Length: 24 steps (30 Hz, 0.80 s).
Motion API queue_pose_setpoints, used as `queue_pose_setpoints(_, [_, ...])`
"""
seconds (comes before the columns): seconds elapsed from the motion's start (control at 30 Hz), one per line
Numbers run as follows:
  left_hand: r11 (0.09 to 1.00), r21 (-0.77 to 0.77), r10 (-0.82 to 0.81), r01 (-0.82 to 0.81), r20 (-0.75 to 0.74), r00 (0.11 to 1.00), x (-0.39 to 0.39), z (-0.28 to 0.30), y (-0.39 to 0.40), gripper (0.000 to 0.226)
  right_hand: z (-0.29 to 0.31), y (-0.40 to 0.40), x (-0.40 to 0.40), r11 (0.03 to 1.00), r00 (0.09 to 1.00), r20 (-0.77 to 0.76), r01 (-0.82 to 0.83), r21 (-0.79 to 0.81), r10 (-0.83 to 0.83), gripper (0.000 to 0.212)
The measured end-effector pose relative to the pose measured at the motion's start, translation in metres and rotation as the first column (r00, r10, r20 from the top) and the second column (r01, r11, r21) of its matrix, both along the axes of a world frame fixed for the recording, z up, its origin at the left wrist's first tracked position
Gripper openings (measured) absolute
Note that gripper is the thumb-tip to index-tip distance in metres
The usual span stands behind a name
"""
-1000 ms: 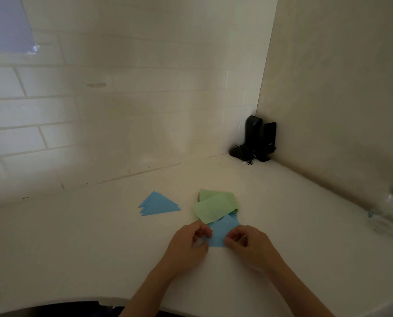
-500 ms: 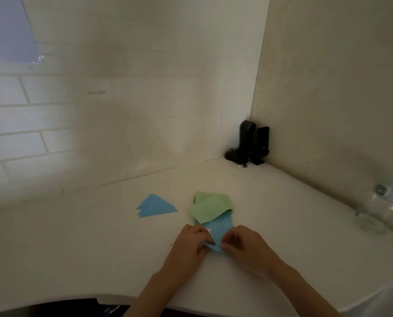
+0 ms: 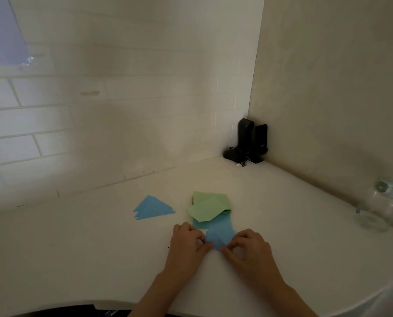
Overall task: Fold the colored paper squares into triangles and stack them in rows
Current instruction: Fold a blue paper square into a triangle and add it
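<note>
Both hands pinch a blue paper square (image 3: 220, 236) at its near corner on the white counter (image 3: 76, 248).

The left hand (image 3: 186, 242) grips the near-left edge of the sheet with thumb and curled fingers; the right hand (image 3: 248, 248) grips the near-right edge the same way, fingertips almost meeting at the lifted, partly folded corner; the far part of the sheet lies flat, tucked under the stack of green paper squares (image 3: 210, 205) just beyond the grip; to the left of the grip and further back, well apart, lies a small overlapping pile of blue folded triangles (image 3: 153, 208); far beyond the grip, in the wall corner, stand black devices (image 3: 250, 140); to the right of the grip, well apart, sits a clear glass jar (image 3: 378, 209).
</note>
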State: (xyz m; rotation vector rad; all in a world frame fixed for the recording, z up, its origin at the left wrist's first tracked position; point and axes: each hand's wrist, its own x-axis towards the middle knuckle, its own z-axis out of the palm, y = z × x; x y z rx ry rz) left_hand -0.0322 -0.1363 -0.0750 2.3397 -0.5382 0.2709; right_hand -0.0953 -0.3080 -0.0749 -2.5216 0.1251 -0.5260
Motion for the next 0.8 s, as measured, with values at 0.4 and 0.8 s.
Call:
queue_pose_setpoints(0.4, [0.981, 0.153, 0.125, -0.123, -0.009, 0.992, 0.003, 0.003, -0.012, 0.035, -0.003, 0.003, 0.010, 0.995, 0.996, -0.027, 0.089, 0.043, -0.088, 0.034])
queue_pose_setpoints(0.8, [1.000, -0.010, 0.028, -0.030, -0.137, 0.990, 0.010, 0.008, -0.003, 0.015, 0.018, -0.006, 0.006, 0.978, 0.966, -0.248, -0.014, 0.207, 0.067, 0.040])
